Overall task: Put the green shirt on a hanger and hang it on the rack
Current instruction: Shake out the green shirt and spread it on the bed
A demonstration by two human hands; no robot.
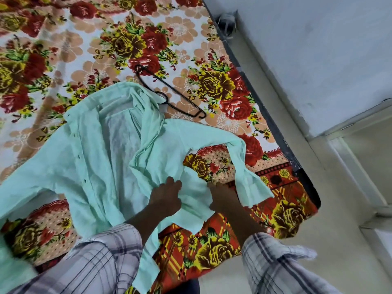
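Plaid sleeves (95,262) are stretched over the floral bedsheet (63,49), where the green shirt (95,149) is spread open, its hem clamped in the grip of the left hand (165,198). Whether the right hand (222,198) is clamped cannot be told. The black hanger (169,93) at the collar could be snagged and dragged if the shirt is lifted.

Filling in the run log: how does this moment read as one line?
left hand: grips green shirt | right hand: grips green shirt | hanger: on bed, not in shirt | rack: not in view
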